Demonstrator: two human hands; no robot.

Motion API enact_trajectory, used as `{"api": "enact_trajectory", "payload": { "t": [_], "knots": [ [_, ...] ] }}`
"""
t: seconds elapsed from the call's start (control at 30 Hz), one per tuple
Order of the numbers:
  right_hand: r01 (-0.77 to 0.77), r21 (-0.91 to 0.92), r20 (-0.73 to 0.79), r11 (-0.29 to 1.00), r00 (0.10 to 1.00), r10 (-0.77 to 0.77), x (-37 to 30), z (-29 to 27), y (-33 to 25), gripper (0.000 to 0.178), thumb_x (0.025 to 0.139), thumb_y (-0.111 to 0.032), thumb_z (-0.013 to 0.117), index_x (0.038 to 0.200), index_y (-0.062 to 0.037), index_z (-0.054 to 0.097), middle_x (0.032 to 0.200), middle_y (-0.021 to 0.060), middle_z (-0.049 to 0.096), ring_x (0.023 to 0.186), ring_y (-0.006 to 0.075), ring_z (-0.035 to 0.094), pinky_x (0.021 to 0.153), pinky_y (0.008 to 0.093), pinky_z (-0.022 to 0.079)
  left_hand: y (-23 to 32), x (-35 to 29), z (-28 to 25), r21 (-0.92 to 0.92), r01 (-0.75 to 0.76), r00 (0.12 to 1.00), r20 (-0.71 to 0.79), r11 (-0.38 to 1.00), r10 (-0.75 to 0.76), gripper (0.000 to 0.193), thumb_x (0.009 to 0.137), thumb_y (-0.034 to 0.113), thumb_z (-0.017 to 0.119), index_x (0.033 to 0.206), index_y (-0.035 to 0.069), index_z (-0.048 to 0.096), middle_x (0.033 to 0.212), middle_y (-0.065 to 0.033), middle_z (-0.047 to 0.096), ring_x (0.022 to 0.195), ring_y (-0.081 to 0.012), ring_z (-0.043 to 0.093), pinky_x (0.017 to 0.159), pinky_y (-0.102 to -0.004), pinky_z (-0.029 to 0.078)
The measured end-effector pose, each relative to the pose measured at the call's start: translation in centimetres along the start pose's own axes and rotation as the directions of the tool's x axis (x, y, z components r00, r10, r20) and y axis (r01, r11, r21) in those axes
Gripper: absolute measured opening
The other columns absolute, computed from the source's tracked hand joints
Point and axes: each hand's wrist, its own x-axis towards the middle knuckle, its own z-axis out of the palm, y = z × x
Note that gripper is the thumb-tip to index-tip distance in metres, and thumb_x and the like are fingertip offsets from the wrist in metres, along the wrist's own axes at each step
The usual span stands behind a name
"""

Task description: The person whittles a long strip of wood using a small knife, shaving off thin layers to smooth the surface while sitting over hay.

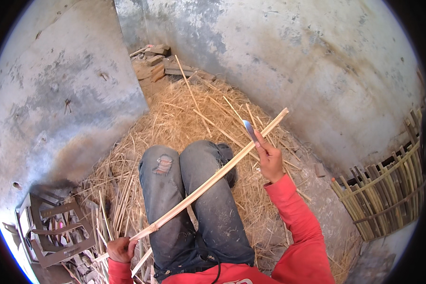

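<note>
A long pale split bamboo strip slants across my lap, from lower left to upper right, above my jeans. Its lower end is gripped in my left hand, which is closed beside my left thigh. Near the strip's far end, my right hand is closed round a knife whose blade points up and to the left, against or just beside the strip. The knife's handle is mostly hidden by my fingers.
Shavings and thin strips cover the floor ahead. A brown wooden frame lies at the lower left. At the right, a slatted bamboo basket or fence leans near the wall. Bricks are heaped in the far corner.
</note>
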Motion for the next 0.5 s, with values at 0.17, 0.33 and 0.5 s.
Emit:
{"api": "enact_trajectory", "payload": {
  "t": [0.17,0.33,0.5],
  "knots": [
    [-0.187,0.068,-0.082,0.98,0.978,0.193,1.6,-1.7,-0.1,0.04,0.108,-0.014,0.053,0.145,-0.0019,0.056,0.117,0.017,0.065,0.096,0.016,0.064,0.08,0.0277,0.049,2.1,1.2,-0.1,-0.01,0.052,0.993,0.102,0.999,-0.051,0.029,0.086,0.027,0.082,0.072,0.005,0.068,0.055,-0.0114,0.055,0.047,-0.0312,0.057,0.046,-0.0394,0.043],
    [0.193,0.045,-0.121,0.98,0.975,-0.186,-0.8,2.9,-1.5,0.043,0.109,-0.028,0.053,0.148,-0.0124,0.056,0.066,-0.0014,0.058,0.049,0.0037,0.036,0.044,0.0264,0.033,2.5,1.3,0.1,-0.02,0.021,0.999,0.039,1.0,-0.02,0.028,0.085,0.025,0.083,0.072,0.006,0.068,0.055,-0.0109,0.055,0.047,-0.0307,0.057,0.046,-0.0391,0.043],
    [-0.231,-0.03,-0.099,0.973,0.969,0.227,0.7,0.3,-0.1,0.043,0.109,-0.027,0.053,0.15,-0.0128,0.053,0.087,0.0078,0.075,0.054,0.0064,0.042,0.051,0.0296,0.045,2.8,1.8,0.7,-0.032,0.014,0.999,0.049,0.999,-0.012,0.026,0.085,0.024,0.084,0.074,0.005,0.068,0.056,-0.0101,0.057,0.047,-0.0299,0.058,0.046,-0.0388,0.043]
  ]
}}
